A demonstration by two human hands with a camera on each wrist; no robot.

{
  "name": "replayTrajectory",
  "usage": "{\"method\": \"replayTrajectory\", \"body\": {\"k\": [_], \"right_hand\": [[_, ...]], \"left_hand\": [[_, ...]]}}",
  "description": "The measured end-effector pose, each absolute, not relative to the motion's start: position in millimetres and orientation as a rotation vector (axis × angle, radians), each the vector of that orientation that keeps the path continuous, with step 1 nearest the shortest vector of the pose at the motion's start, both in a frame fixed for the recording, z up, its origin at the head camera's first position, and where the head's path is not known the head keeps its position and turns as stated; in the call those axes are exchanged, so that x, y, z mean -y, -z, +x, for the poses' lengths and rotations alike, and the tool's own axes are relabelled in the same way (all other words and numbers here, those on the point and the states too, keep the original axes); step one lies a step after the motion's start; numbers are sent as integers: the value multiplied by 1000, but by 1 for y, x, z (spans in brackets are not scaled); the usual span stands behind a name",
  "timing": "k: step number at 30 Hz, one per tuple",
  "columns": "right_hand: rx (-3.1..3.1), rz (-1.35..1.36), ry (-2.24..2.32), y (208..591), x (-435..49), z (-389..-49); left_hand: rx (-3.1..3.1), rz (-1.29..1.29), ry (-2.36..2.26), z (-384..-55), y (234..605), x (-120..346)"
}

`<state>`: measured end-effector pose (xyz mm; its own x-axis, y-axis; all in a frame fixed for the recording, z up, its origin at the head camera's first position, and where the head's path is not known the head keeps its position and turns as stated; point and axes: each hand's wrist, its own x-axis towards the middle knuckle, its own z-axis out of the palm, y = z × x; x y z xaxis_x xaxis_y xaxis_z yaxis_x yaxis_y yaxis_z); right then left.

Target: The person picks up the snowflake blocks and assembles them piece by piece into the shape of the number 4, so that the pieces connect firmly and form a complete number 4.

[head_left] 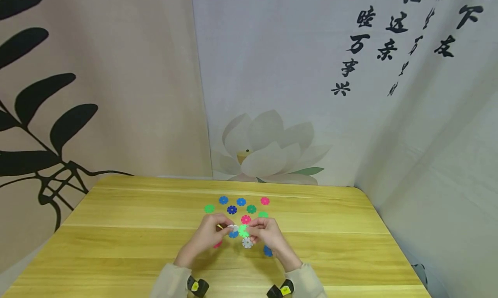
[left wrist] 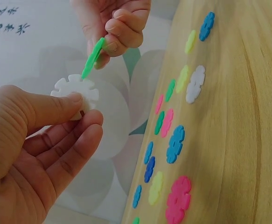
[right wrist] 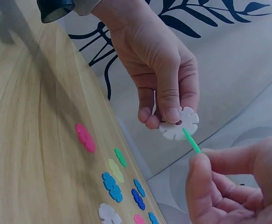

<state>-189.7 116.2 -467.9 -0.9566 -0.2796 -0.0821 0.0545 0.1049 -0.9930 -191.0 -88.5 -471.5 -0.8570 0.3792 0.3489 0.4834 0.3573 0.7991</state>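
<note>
Between thumb and fingers, my left hand [head_left: 208,232] pinches a white notched plastic disc [left wrist: 66,86], a flower-shaped interlocking piece. My right hand [head_left: 271,236] pinches a bright green notched disc [left wrist: 93,58] by its edge. In both wrist views the green disc stands edge-on to the white one, with its end at the white disc's rim. Whether it sits inside a slot, I cannot tell. Both hands are held above the table, close together. On the tabletop near them lie a white disc [head_left: 247,242] and a blue disc [head_left: 268,251].
More loose discs lie flat towards the back of the wooden table [head_left: 334,237], among them a dark blue disc [head_left: 231,210], a pink disc [head_left: 265,201] and a dark green disc [head_left: 251,209]. A curtain [head_left: 272,73] with a printed lotus hangs behind the table.
</note>
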Motion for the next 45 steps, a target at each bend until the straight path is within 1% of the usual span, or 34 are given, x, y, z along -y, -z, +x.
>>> {"method": "replayTrajectory", "body": {"k": [14, 23, 32, 38, 45], "right_hand": [[-2135, -249, 1922, 461, -113, -187], [-2151, -275, 1926, 455, -108, -184], [-2122, -333, 1960, 457, -120, -193], [-2314, -200, 1954, 466, -141, -200], [-2544, -71, 1847, 483, -167, -209]], "left_hand": [[2454, -874, 1506, -191, 471, 87], [2327, -1020, 1426, -188, 469, 87], [2289, -914, 1446, -189, 466, 87], [2305, -868, 1464, -189, 466, 89], [2313, -829, 1444, -191, 468, 95]]}}
